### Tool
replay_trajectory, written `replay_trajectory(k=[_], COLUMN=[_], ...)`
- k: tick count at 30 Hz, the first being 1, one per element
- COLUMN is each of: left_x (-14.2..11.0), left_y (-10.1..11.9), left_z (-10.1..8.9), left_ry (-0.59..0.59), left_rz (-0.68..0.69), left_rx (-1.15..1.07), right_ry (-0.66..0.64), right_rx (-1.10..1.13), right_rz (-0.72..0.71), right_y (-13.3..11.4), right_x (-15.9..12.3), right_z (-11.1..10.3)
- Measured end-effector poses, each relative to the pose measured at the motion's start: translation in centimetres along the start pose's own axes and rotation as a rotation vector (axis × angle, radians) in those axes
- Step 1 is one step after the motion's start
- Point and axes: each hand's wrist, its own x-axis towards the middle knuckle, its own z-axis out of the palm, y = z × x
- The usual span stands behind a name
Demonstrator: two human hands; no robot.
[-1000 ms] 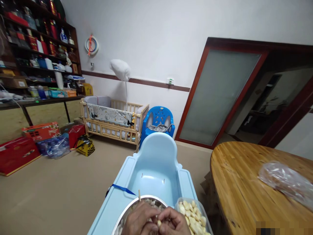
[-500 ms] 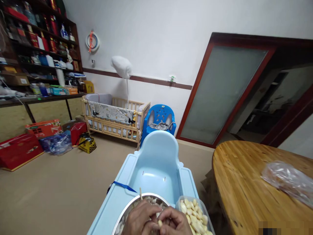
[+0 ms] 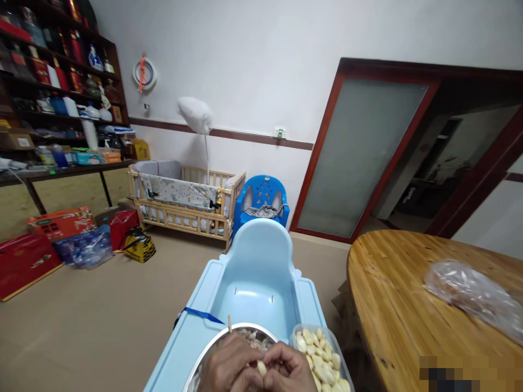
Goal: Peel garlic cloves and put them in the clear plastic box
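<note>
The fingers of the left hand (image 3: 232, 366) and the right hand (image 3: 291, 367) are bent in close and nearly meet, pinching one small garlic clove (image 3: 261, 369) between their tips. It looks pale and mostly bare, so I think this one is almost done, though the fingers hide part of it. Right under the hands is a shiny metal bowl (image 3: 207, 345) with whitish, papery bits (image 3: 250, 333) in it and a thin stick (image 3: 229, 323) poking up. I can't tell how many whole cloves are left in there. Just right of the bowl, a clear tub (image 3: 343, 358) holds lots of smooth, pale cloves (image 3: 321, 356) heaped up high, so a big part looks finished. The bowl and tub are at the near end of a light blue chair (image 3: 261, 250).
</note>
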Motion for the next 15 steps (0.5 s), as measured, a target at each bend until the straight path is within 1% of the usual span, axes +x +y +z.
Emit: replay_trajectory(k=[2, 5, 9, 12, 15], left_x=[0.40, 0.49, 0.36, 0.32, 0.24], left_y=[0.23, 0.27, 0.16, 0.13, 0.08], left_z=[-0.25, -0.35, -0.44, -0.49, -0.41], left_ry=[-0.013, 0.025, 0.082, 0.084, 0.076], left_rz=[-0.001, -0.010, -0.030, -0.025, -0.040], left_rx=[0.004, -0.018, -0.055, -0.072, -0.083], right_ry=[0.030, 0.051, 0.009, -0.008, 0.003], right_rx=[-0.020, 0.002, 0.058, 0.092, 0.093], right_rz=[-0.003, 0.004, -0.008, -0.015, -0.008], right_y=[0.01, -0.17, -0.46, -0.45, -0.27], right_x=[0.00, -0.05, -0.17, -0.20, -0.18], right_z=[-0.03, -0.01, 0.18, 0.31, 0.27])
